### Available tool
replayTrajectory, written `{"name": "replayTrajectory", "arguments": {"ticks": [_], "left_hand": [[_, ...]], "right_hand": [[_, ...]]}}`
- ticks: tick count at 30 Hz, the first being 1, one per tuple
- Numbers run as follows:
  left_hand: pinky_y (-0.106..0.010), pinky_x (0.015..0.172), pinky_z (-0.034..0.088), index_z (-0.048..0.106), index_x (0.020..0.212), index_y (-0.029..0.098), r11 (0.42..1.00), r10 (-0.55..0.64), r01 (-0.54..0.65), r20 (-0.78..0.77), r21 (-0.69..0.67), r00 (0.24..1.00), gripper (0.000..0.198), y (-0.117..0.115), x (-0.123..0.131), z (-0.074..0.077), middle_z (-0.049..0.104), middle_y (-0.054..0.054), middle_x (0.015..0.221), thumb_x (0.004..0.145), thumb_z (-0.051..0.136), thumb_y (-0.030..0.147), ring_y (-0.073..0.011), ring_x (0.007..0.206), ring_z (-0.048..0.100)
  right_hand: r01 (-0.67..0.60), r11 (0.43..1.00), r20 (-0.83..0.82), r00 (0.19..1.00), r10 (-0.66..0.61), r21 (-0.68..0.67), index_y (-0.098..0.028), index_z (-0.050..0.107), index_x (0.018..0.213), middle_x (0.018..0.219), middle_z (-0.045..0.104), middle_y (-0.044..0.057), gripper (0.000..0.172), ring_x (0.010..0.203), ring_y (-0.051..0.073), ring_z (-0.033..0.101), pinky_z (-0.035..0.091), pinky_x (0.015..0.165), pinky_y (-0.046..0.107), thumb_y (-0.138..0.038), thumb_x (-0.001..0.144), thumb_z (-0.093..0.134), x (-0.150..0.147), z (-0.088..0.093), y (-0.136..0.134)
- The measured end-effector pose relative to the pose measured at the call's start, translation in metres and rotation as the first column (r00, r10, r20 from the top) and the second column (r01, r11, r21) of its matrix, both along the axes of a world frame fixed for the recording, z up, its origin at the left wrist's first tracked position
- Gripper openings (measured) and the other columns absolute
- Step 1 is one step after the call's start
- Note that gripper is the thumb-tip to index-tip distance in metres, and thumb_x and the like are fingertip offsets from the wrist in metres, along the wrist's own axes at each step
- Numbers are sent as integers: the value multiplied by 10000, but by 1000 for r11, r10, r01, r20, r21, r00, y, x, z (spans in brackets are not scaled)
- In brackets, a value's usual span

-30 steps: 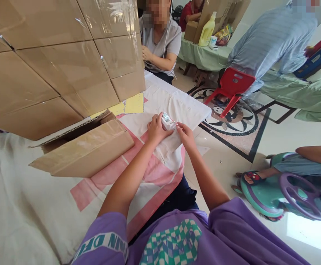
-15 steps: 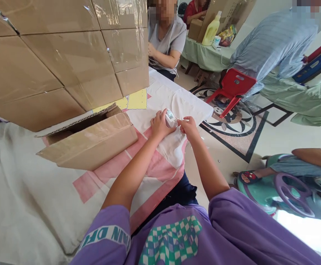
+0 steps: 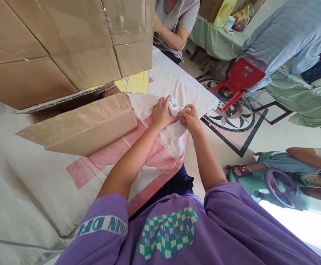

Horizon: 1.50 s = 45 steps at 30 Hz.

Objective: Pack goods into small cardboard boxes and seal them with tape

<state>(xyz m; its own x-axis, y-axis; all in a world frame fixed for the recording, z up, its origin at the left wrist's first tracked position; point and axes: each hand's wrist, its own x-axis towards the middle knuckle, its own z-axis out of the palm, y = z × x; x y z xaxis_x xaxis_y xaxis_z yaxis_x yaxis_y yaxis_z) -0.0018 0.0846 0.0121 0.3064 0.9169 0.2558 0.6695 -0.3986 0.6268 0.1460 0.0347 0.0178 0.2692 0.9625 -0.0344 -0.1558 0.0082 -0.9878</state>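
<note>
1. Right hand [image 3: 190, 118] now has its fingers curled in, where the index finger stretched out half a second ago; left hand [image 3: 160, 113] keeps its hold, and the whole view has shifted.
2. Step, judging from the pose: fine fingertip work at one end of the small white gadget [image 3: 173, 109]. Next move likely calls for a steady left hold and small right-finger motions.
3. Left arm reaches forward; fingers and thumb wrap the gadget, gripping it.
4. Right arm reaches forward too, fingers bunched closed just beside the gadget's end. Pinching a small part? Too small to tell.
5. Gadget sits at the table [image 3: 197, 92], near the wearer's edge, towards the right corner. Open carton [image 3: 94, 129] stands left of it, well apart.
</note>
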Motion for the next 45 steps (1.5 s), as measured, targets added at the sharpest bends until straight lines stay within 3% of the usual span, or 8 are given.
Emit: {"name": "replayTrajectory", "arguments": {"ticks": [7, 12, 17, 22, 31, 38, 45], "left_hand": [[-493, 1197, 331, 327, 1591, 269, 999, 5, -3, -36, 54, 999, 1005, 0, 0, -2, 400, -146, 1612, 743, 793, 542, -351, 1432, 462], [-492, 1170, 373, 350, 1615, 231, 978, 20, 1, -99, 210, 995, 939, -4, 1, -6, 397, -204, 1589, 826, 759, 533, -387, 1438, 446], [-485, 1205, 357, 562, 1499, 290, 881, -133, 178, -131, 438, 982, 614, -7, -5, -3, 334, -142, 1661, 908, 712, 363, -363, 1523, 348], [-477, 1171, 377, 748, 1247, 339, 789, -204, 281, -199, 546, 959, 317, -11, -10, 1, 610, -51, 1456, 966, 628, 253, -306, 1409, 477], [-458, 1064, 418, 725, 1264, 344, 847, -215, 275, -181, 455, 960, 350, -10, -10, -2, 680, -42, 1339, 940, 662, 226, -262, 1241, 588], [-434, 983, 436, 710, 1271, 360, 864, -214, 281, -200, 419, 956, 361, -9, -10, -4, 675, -29, 1353, 936, 672, 230, -254, 1245, 581], [-430, 931, 434, 678, 1326, 342, 842, -237, 341, -281, 417, 930, 363, -9, -12, 1, 656, -49, 1375, 979, 612, 256, -274, 1250, 556]], "right_hand": [[-16, 992, -50, 998, 22, 128, -311, 349, 992, 687, 493, -139, 539, 436, 71, 386, 347, 393, 215, -331, 715, 811, -1, -12, 0], [-18, 991, -93, 995, 30, 134, -305, 327, 990, 643, 498, -168, 584, 395, 70, 395, 363, 363, 200, -319, 652, 804, 0, -13, 2], [-11, 987, -96, 995, 27, 162, -302, 308, 984, 603, 492, -186, 582, 340, 68, 375, 343, 325, 192, -347, 645, 779, -3, -11, 2], [-11, 983, -106, 994, 31, 184, -298, 313, 986, 599, 489, -183, 537, 339, 69, 384, 351, 321, 192, -313, 654, 735, -2, -11, 2], [-31, 984, -126, 991, 53, 174, -294, 328, 996, 644, 491, -166, 515, 381, 66, 392, 363, 350, 201, -299, 665, 721, 0, -11, -1], [-43, 986, -105, 993, 60, 159, -290, 353, 1005, 646, 486, -156, 465, 399, 73, 408, 373, 378, 212, -274, 691, 696, 4, -16, 1], [-11, 988, -92, 995, 26, 157, -292, 357, 1010, 624, 494, -154, 432, 435, 92, 453, 417, 426, 222, -268, 720, 677, 2, -21, 1]]}}
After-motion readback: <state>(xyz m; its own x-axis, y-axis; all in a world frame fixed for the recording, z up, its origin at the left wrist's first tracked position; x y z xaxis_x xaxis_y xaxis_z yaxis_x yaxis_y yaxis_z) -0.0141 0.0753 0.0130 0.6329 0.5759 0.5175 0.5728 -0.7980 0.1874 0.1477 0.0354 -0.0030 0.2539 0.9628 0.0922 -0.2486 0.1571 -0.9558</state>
